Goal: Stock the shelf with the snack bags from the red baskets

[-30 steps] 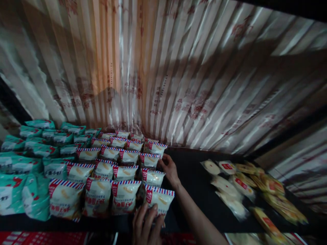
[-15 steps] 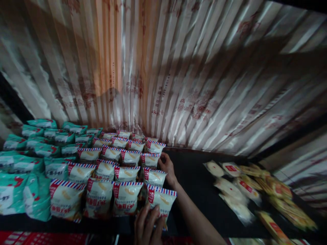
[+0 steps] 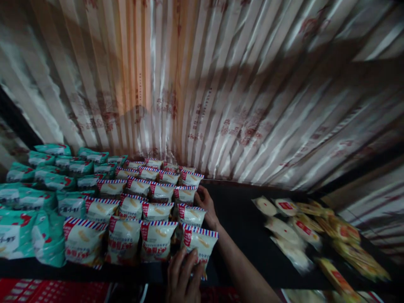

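My left hand (image 3: 184,273) rests its outstretched, slightly parted fingers on the lower front of a white snack bag (image 3: 199,242) with a blue-and-red striped top edge. This bag stands at the right end of the front row. Further back, my right hand (image 3: 206,206) reaches along the right side of the rows. Its bent fingers touch the edge of another white snack bag (image 3: 185,195), and the fingertips are partly hidden behind it. Several matching bags stand upright in rows to the left. Neither hand visibly grips a bag.
Teal snack bags (image 3: 49,237) fill the left side of the black shelf (image 3: 235,210). Flat clear-wrapped round packs (image 3: 285,231) and yellow packs (image 3: 360,259) lie on the right. A pleated printed curtain (image 3: 202,92) hangs behind. Below the front edge is a red basket (image 3: 57,290).
The view has shifted slightly, so the front bags appear a little higher. Both hands stay at the same bags, the left with its fingers still against the front bag.
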Demonstrator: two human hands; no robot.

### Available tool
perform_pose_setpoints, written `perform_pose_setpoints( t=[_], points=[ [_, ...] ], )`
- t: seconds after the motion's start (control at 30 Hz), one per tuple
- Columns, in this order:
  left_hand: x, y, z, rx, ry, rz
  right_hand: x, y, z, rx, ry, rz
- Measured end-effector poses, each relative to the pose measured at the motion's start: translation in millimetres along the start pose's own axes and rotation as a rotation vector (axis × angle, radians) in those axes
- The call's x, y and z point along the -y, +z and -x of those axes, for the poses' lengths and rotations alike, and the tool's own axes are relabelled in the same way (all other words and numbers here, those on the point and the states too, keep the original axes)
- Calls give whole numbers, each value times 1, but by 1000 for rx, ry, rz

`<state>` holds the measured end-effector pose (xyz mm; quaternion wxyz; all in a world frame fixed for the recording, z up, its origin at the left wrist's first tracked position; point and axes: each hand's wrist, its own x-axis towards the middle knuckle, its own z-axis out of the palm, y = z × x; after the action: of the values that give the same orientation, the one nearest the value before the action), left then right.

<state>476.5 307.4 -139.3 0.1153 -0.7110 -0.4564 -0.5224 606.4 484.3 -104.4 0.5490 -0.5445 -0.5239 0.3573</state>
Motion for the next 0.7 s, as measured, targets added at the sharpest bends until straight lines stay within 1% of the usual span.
perform_pose_setpoints(
  t=[0.1,0.13,0.17,0.27,0.3,0.37,0.5,0.57,0.63,0.7],
  points=[
    [1,-7,1,70,6,-4,7,-8,8,-114,43,29],
    [1,-8,1,90,5,0,8,-10,10,-103,71,44],
    [1,-9,1,107,2,5,8,-12,11,-53,107,48],
    [1,-11,2,140,-3,12,5,-14,14,171,239,-36],
    [1,-11,2,143,-4,12,4,-13,14,216,277,-80],
    [1,-12,1,147,-8,23,4,-10,15,244,320,-165],
    [-1,-13,-1,148,-35,60,8,-7,16,250,372,-266],
    [-2,-13,-1,152,-51,67,11,-11,18,225,395,-284],
    [-3,-13,0,163,-56,58,13,-16,20,172,394,-292],
    [-3,-13,1,175,-52,46,14,-23,22,94,356,-281]
  ],
)
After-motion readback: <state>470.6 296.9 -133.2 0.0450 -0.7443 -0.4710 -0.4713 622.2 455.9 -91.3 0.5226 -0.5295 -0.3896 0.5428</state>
